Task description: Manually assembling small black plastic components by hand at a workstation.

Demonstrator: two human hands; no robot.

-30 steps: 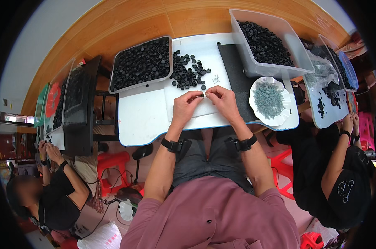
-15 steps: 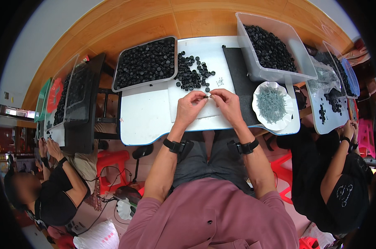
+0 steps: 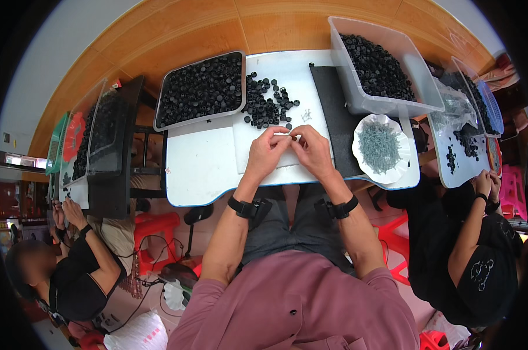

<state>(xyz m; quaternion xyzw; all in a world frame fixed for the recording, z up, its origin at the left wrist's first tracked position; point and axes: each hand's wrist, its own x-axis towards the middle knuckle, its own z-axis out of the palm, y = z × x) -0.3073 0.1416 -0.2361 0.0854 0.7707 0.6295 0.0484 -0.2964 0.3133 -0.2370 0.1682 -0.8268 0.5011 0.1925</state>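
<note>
The left hand [image 3: 265, 154] and the right hand [image 3: 314, 153] are meeting over a white board [image 3: 287, 161]. Their fingers are pinching a small dark bit [image 3: 293, 137] (too tiny to name) between the tips. Black caps [image 3: 268, 106] are lying just past the hands, and a white plate [image 3: 386, 179] is holding thin gray pins [image 3: 380, 144] to the right.

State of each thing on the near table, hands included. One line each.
Left hand: pinched on small dark piece, mostly hidden
Right hand: pinched on same piece
Rectangular tray: open, full of black caps
Clear bin: open, caps below rim
Loose caps: scattered
White plate: heaped with thin grey-green pieces
Black mat: lying flat
</note>
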